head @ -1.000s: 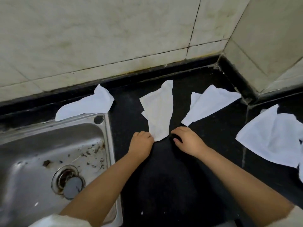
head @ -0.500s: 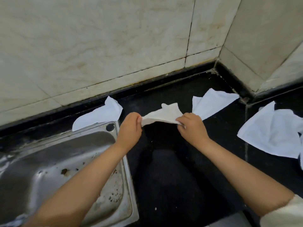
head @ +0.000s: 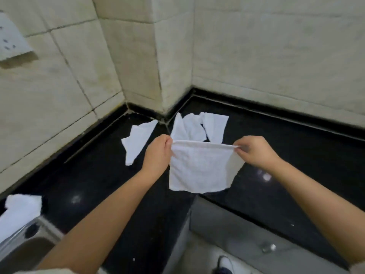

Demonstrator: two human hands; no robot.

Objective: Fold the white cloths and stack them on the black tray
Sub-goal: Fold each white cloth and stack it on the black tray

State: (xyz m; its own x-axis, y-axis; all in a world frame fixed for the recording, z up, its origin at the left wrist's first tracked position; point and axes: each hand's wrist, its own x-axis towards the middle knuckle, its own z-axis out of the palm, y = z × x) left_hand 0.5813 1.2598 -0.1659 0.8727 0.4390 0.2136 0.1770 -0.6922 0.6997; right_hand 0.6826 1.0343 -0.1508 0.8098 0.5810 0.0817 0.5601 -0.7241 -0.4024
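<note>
two hands up over black counter (head: 98, 175) | left hand (head: 158, 153) and right hand (head: 254, 151) each pinch a top corner of white cloth (head: 199, 169) | cloth hangs spread between them, above counter corner

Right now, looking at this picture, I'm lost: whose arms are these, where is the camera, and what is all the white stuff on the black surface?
There is no machine here. The arms belong to a person wearing a wide-angle camera on the head, so you look forward and down as they do. Their left hand and right hand each pinch a top corner of a white cloth, held up so it hangs spread out. Below is a black countertop in a tiled corner. More white cloths lie on it: one strip to the left, a loose pile behind the held cloth, and another near the sink at lower left. No tray is in view.
</note>
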